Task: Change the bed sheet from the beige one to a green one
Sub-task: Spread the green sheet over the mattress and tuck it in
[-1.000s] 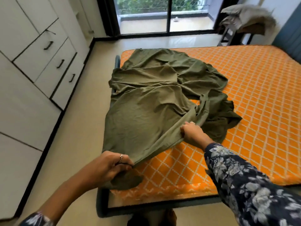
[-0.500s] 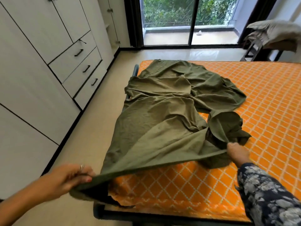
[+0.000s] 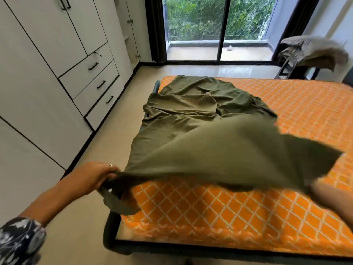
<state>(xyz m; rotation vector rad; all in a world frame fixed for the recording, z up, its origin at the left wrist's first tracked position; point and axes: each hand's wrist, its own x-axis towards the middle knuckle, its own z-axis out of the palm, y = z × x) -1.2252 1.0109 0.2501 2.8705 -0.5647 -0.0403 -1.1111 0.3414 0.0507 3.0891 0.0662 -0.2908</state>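
Head-camera view: a person's left hand, arm outstretched from a floral sleeve, clenches one corner of the green bed sheet off the near left corner of the orange diamond-patterned mattress. From that grip the cloth lifts rightward in a blurred, raised sweep to the right forearm; the right hand is hidden under the fabric, its hold impossible to tell. Beyond the grip, the sheet lies rumpled along the mattress's left side. A short tail hangs below the fist.
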